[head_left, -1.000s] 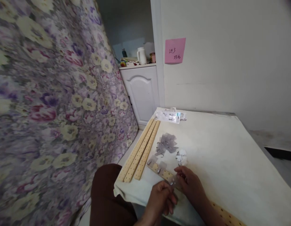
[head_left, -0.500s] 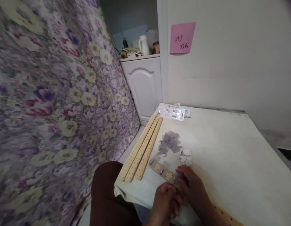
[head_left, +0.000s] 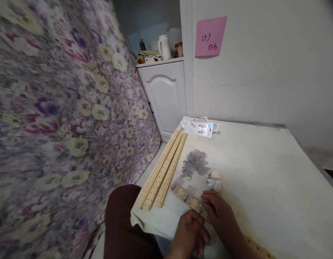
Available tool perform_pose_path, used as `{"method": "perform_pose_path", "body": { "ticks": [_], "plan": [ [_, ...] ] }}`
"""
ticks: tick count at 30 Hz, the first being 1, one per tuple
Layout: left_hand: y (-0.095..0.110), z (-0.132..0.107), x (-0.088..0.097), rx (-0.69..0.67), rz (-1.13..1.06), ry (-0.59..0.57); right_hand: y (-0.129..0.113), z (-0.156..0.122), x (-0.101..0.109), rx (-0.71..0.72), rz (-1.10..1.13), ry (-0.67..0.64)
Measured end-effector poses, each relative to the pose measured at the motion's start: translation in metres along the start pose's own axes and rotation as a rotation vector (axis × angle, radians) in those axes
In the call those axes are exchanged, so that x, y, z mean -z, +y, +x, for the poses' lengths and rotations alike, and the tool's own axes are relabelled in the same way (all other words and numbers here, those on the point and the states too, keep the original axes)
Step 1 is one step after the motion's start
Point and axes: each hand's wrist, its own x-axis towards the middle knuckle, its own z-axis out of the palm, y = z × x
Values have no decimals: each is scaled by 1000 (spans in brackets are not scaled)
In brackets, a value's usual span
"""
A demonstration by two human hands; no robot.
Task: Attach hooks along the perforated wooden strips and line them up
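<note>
As we sit at the table's near left corner, with twelve o'clock straight ahead of our hands, our brown trouser leg [head_left: 130, 216] shows at nine. Our left hand [head_left: 190, 230] has its fingers curled, thumb and forefinger drawn narrow on the near edge of a perforated strip [head_left: 193, 202]. Our right hand [head_left: 221, 210] lies across that strip, partly spread; whether it grips, we cannot tell. The strip slants from beneath our hands toward ten o'clock and carries metal clips with grey tabs, one of them [head_left: 185, 197] about midway along the bare stretch. Beyond our right forearm, at four o'clock, we see more drilled wood [head_left: 256, 247].

At one, just past our right fingertips, sits a small cluster of white pieces [head_left: 214, 180]. Three pale drilled slats [head_left: 165, 176] lie side by side at ten, and a heap of grey tabs [head_left: 196, 161] lies at twelve. Farther out at twelve, clear packaging [head_left: 195, 128] rests on the cloth [head_left: 258, 162]. Past the table stand a white cabinet [head_left: 166, 95] near eleven and, higher at twelve, a pink note [head_left: 211, 37] on the wall.
</note>
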Motion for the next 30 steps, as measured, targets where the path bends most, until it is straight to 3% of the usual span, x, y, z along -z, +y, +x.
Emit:
{"method": "perform_pose_path", "body": {
  "ticks": [13, 30],
  "plan": [
    [-1, 5, 2, -31, -79, 45, -6, 0, 4, -84, 13, -37],
    [3, 4, -1, -11, -16, 49, -1, 3, 3, -46, 27, -21]
  ]
}}
